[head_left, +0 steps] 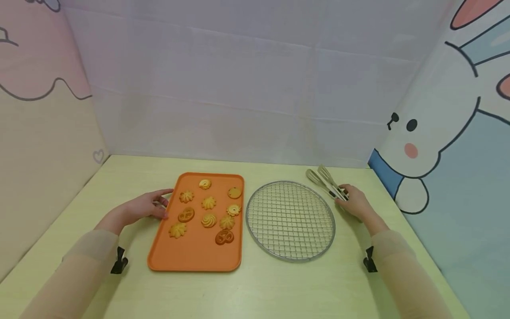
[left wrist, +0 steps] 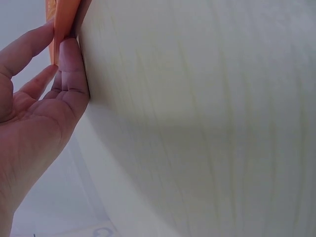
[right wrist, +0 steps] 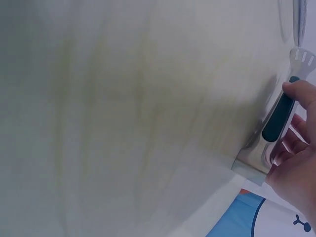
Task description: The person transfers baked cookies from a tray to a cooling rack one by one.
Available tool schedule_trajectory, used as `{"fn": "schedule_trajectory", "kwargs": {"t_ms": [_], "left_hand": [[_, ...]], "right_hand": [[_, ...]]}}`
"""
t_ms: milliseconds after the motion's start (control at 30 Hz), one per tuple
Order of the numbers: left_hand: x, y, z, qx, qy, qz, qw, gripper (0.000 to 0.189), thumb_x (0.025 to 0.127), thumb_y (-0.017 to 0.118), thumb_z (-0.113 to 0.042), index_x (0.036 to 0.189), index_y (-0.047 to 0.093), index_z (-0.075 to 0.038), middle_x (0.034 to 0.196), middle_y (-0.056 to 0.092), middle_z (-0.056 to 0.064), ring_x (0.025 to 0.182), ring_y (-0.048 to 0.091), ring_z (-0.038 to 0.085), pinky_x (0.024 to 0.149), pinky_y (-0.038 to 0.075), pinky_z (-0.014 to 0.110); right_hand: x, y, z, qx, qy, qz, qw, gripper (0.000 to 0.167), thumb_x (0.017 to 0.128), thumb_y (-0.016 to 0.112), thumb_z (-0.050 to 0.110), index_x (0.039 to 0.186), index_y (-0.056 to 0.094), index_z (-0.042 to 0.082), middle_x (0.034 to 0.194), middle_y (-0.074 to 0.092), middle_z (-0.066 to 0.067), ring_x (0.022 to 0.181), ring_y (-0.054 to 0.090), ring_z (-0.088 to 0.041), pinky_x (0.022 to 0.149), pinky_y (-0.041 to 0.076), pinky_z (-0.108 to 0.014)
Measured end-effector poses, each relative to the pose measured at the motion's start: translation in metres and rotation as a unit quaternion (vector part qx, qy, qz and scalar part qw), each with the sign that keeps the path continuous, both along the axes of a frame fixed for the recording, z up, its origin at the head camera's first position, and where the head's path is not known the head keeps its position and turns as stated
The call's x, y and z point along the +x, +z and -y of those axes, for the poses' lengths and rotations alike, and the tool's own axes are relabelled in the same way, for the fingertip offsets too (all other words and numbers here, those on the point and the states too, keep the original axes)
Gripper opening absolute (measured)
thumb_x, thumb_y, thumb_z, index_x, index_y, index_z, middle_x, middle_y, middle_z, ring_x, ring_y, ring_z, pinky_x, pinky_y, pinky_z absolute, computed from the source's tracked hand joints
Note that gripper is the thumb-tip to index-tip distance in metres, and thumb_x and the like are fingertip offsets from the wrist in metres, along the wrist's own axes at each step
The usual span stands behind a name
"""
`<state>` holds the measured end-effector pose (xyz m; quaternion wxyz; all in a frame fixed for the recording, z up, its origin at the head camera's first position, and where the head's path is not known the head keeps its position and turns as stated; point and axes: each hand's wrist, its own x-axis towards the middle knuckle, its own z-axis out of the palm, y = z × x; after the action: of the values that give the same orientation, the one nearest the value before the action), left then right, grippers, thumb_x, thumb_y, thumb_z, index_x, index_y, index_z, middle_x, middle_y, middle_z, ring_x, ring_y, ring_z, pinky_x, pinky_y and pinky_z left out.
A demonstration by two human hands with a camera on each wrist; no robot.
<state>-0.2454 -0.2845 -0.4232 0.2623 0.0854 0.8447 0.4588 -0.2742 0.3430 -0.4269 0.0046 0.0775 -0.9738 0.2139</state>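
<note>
My left hand (head_left: 139, 208) pinches the left edge of an orange baking tray (head_left: 191, 259); the left wrist view shows the tray's rim (left wrist: 65, 22) between its fingertips. Several cookies lie on the tray, among them a pretzel-shaped cookie (head_left: 225, 237), a swirled cookie (head_left: 209, 220) and a flower-shaped cookie (head_left: 177, 230). On the right, my right hand (head_left: 356, 206) holds a pair of food tongs (head_left: 329, 179) low over the table, slotted heads pointing away and apart. In the right wrist view the thumb rests on the tongs' dark grip (right wrist: 279, 117).
A round wire cooling rack (head_left: 291, 221) lies flat between the tray and the tongs. All of it is on a pale yellow table (head_left: 271, 288). A whitish backdrop (head_left: 239, 97) rises behind, with cartoon-printed panels (head_left: 470, 177) at both sides.
</note>
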Motion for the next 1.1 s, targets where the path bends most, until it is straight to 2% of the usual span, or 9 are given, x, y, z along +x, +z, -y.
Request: {"fn": "schedule_trajectory", "kwargs": {"t_ms": [467,733,967,1100], "left_hand": [[0.000,0.000,0.001,0.000,-0.007,-0.004,1.0000,0.087,0.085,0.069,-0.014,0.151,0.013,-0.003,0.118,0.043,0.020,0.095,0.049,0.023,0.078,0.047,0.030],[0.001,0.003,0.001,0.002,-0.006,0.005,1.0000,0.087,0.085,0.068,-0.012,0.151,0.012,-0.004,0.117,0.042,0.019,0.090,0.048,0.022,0.073,0.047,0.029],[0.000,0.004,0.001,0.002,-0.008,0.004,1.0000,0.088,0.084,0.069,-0.012,0.151,0.011,-0.004,0.115,0.041,0.018,0.089,0.047,0.021,0.071,0.046,0.028],[0.000,0.004,0.001,0.008,-0.007,0.002,0.9999,0.089,0.084,0.069,-0.010,0.151,0.011,-0.004,0.113,0.040,0.018,0.086,0.047,0.020,0.070,0.046,0.027]], "right_hand": [[-0.003,0.004,-0.008,-0.003,-0.011,-0.013,0.9998,0.052,0.089,0.058,0.016,0.132,0.043,-0.009,0.117,0.049,-0.034,0.105,0.049,-0.046,0.086,0.041,-0.057],[0.003,0.006,-0.002,-0.027,-0.032,-0.042,0.9982,0.047,0.090,0.060,0.020,0.126,0.050,-0.008,0.107,0.058,-0.029,0.087,0.056,-0.036,0.069,0.045,-0.041],[0.009,0.018,0.006,-0.031,-0.032,-0.064,0.9969,0.054,0.092,0.060,0.034,0.126,0.052,-0.007,0.111,0.058,-0.030,0.098,0.056,-0.043,0.076,0.046,-0.051],[0.012,0.028,0.011,-0.036,-0.027,-0.078,0.9960,0.057,0.092,0.059,0.040,0.126,0.053,-0.005,0.113,0.057,-0.028,0.091,0.058,-0.037,0.070,0.047,-0.045]]}}
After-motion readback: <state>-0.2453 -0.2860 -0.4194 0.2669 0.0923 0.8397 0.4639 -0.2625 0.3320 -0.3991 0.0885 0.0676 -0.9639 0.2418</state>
